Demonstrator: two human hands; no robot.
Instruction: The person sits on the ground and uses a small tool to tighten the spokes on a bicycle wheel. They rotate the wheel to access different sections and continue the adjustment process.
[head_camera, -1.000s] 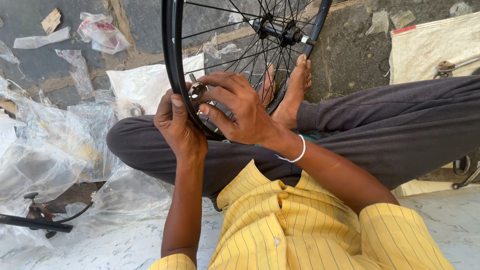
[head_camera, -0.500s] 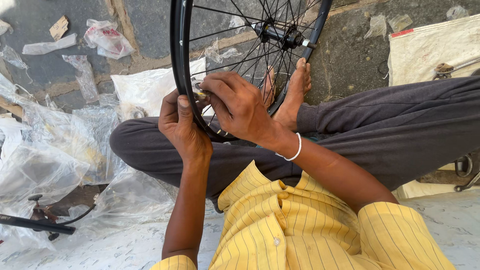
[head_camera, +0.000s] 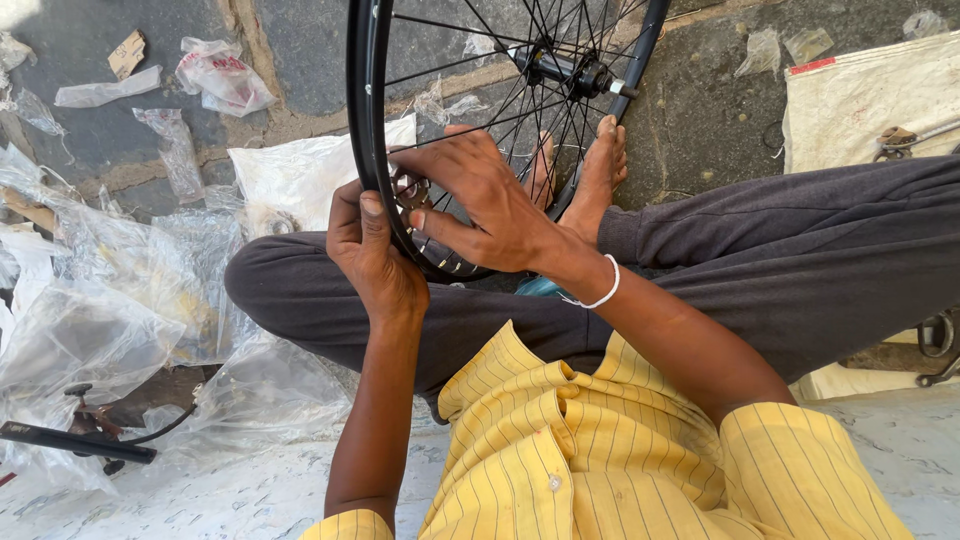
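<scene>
A black bicycle wheel (head_camera: 368, 120) with thin spokes and a hub (head_camera: 565, 70) stands upright between my crossed legs. My left hand (head_camera: 370, 255) grips the outside of the rim, thumb pressed on it. My right hand (head_camera: 480, 205) reaches through the spokes from the inner side, and its fingers pinch a small round metal tool (head_camera: 410, 190) against the rim. Small brass nipples show along the rim just below my fingers. My bare feet (head_camera: 590, 170) rest behind the wheel.
Crumpled clear plastic bags (head_camera: 110, 310) lie to my left on the ground. A black hand pump (head_camera: 75, 440) lies at lower left. A white sack (head_camera: 880, 95) with metal tools sits at upper right. Scraps of plastic litter the concrete behind.
The view has shifted slightly, so the wheel and hands sit a little more to the right. Both hands stay at the same spot on the rim, the right fingers working the small tool.
</scene>
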